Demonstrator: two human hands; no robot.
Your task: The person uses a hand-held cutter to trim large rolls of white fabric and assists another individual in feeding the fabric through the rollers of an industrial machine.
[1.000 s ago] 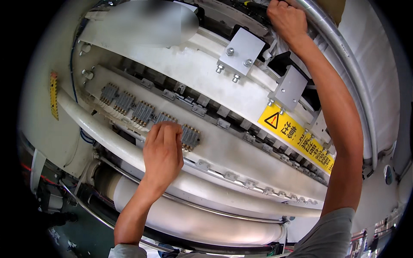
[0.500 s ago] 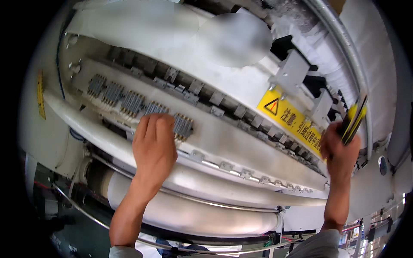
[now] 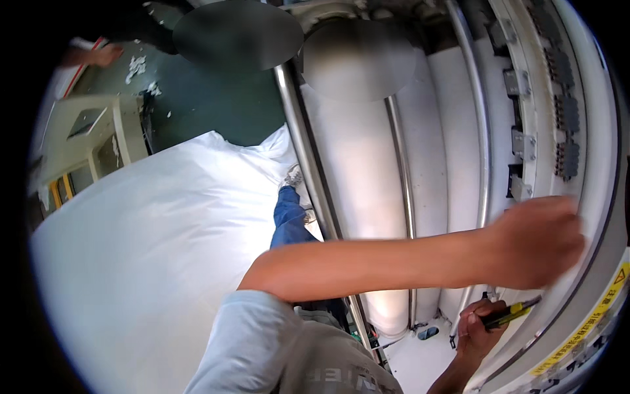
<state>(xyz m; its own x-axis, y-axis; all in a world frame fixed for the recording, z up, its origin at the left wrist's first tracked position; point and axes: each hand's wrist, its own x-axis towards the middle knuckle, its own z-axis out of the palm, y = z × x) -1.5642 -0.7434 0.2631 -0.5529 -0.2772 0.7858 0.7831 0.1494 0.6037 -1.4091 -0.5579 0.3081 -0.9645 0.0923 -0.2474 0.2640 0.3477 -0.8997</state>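
Note:
My left hand (image 3: 538, 243) reaches across to the right, over the machine's pale bar. Its fingers are curled closed and slightly blurred, so anything inside is hidden. Grey slotted blocks (image 3: 569, 141) with small brassy pins sit just beyond it on the bar. Lower down, my right hand (image 3: 478, 328) is closed around a slim black-and-yellow hand tool (image 3: 508, 315), whose tip points right toward the machine's edge. Whether it is a knife or another kind of tool, I cannot tell.
White rollers (image 3: 351, 177) and metal rods (image 3: 303, 131) run alongside me. White sheeting (image 3: 144, 256) spreads over the left, near my blue-trousered leg (image 3: 289, 217). Another person's hand (image 3: 104, 55) shows at upper left. A yellow warning label (image 3: 590, 322) lies lower right.
The view has swung left, bringing in the sheeting, floor and another person. My left arm now stretches across to the right. The tool is still in my right hand.

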